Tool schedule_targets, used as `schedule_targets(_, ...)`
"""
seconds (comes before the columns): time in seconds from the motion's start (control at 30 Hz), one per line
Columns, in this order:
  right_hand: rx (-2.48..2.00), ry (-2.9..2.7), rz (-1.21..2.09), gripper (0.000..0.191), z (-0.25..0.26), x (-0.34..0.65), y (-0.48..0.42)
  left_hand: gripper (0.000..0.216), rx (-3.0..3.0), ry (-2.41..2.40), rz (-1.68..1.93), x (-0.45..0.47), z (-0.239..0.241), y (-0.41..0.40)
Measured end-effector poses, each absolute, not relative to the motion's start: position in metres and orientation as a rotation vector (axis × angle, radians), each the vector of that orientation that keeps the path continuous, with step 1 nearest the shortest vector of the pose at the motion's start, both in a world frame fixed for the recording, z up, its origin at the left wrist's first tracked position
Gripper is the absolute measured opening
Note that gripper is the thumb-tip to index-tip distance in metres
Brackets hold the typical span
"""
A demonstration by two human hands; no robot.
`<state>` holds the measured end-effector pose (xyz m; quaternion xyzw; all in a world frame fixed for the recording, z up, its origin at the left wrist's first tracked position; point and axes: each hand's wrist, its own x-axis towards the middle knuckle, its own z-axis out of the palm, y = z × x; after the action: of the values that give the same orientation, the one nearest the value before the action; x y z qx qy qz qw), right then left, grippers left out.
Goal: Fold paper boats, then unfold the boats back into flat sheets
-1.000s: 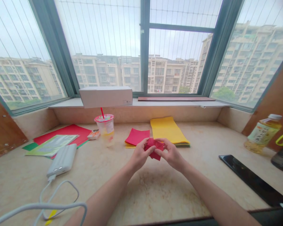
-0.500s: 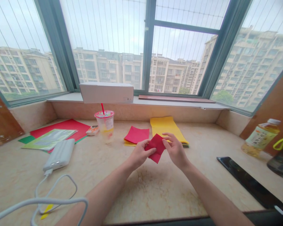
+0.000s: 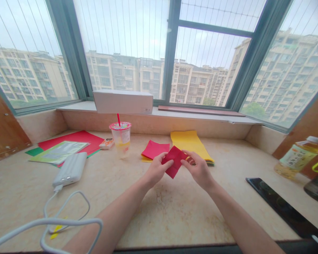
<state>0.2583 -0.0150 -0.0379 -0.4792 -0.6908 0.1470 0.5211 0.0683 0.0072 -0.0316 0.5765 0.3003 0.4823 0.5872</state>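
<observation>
Both my hands hold a small folded square of red paper (image 3: 174,163) a little above the beige marble counter (image 3: 159,211). My left hand (image 3: 157,170) pinches its left edge with thumb on top. At the paper's right edge, my right hand (image 3: 198,169) grips with its fingers curled. Just behind the hands lie a pink-red paper square (image 3: 154,150) on a yellow sheet, and a stack of yellow paper (image 3: 189,143).
A plastic cup with a red straw (image 3: 120,135) stands left of centre. A white power bank (image 3: 69,169) with a white cable (image 3: 63,218) lies left, near red and green sheets (image 3: 69,146). A black phone (image 3: 283,206) and a tea bottle (image 3: 296,157) are right. A white box (image 3: 122,101) sits on the sill.
The crumpled-looking red paper has been flattened into a neat square between my hands. The hands lifted slightly and moved a little farther from me; the view tilted up somewhat.
</observation>
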Motion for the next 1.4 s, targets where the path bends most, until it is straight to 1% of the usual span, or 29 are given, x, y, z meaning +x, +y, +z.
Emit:
schedule_targets(0.13,-1.144,-1.646,0.355,0.032,-0.036,0.257,-0.017,0.035,1.345,0.732,1.121,0.068,-0.029,0.006)
schedule_targets(0.27,-1.116,-1.671,0.33,0.029,-0.036,0.257,-0.018,0.035,1.356,0.741,1.127,0.068,-0.029,0.006)
schedule_targets(0.5,-1.147,-1.586,0.434,0.02,-0.036,0.257,-0.017,0.045,1.375,0.75,1.039,0.067,-0.031,0.006)
schedule_targets(0.67,-1.232,-1.581,0.527,0.024,-0.039,0.258,-0.016,0.043,1.469,0.704,1.076,0.067,-0.034,0.009)
schedule_targets(0.8,-1.182,-1.687,0.466,0.018,-0.04,0.26,-0.015,0.04,1.518,0.717,1.097,0.066,-0.036,0.011)
schedule_targets(1.0,-1.076,-1.746,0.41,0.013,-0.034,0.259,-0.019,0.027,1.481,0.776,1.176,0.066,-0.037,0.015)
schedule_targets(1.1,-1.02,-1.824,0.369,0.009,-0.032,0.257,-0.023,0.029,1.434,0.778,1.213,0.065,-0.038,0.017)
schedule_targets(1.23,-0.973,-1.919,0.324,0.008,-0.031,0.256,-0.026,0.034,1.401,0.805,1.214,0.064,-0.038,0.017)
schedule_targets(1.4,-0.989,-1.909,0.286,0.006,-0.033,0.256,-0.025,0.037,1.453,0.825,1.171,0.065,-0.033,0.013)
